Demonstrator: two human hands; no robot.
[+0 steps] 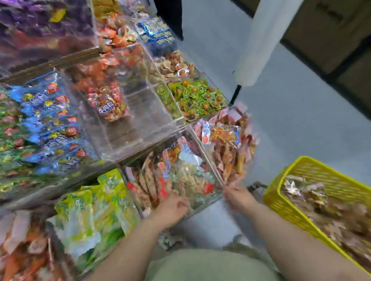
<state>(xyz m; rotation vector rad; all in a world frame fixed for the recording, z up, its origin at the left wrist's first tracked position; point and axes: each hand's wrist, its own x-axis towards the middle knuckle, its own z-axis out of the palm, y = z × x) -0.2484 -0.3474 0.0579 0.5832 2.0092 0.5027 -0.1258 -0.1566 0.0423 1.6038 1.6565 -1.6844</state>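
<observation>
We stand at a sweet and snack display with both arms stretched forward. Our left hand (172, 207) sits at the front lip of a clear acrylic bin (198, 208). Its fingers dip toward the brown and red foil snack packets (159, 181) that stand on edge inside. The frame is smeared by motion, so we cannot tell whether these fingers pinch a packet or only press against the row.

Our right hand (236, 196) is at the bin's near right corner, just beside the dividing wall. Its fingertips point at the heaped red and orange packets (229, 146) in the next compartment. Its grip is just as blurred, and we cannot say whether it holds anything.

The packets we are working on lie directly ahead of both hands, between them and a little beyond. We judge they stand upright so that more fit in and their faces show through the clear wall.

A yellow slatted plastic basket (273, 191) sits close outside our right forearm, loaded with brown wrapped snacks (330, 213). It is probably kept there so the right hand has only a short swing between it and the bin.

Pale green pouches (90, 210) lie to the outside of our left hand. A white roll of thin plastic bags (275, 31) hangs well beyond the right hand.
</observation>
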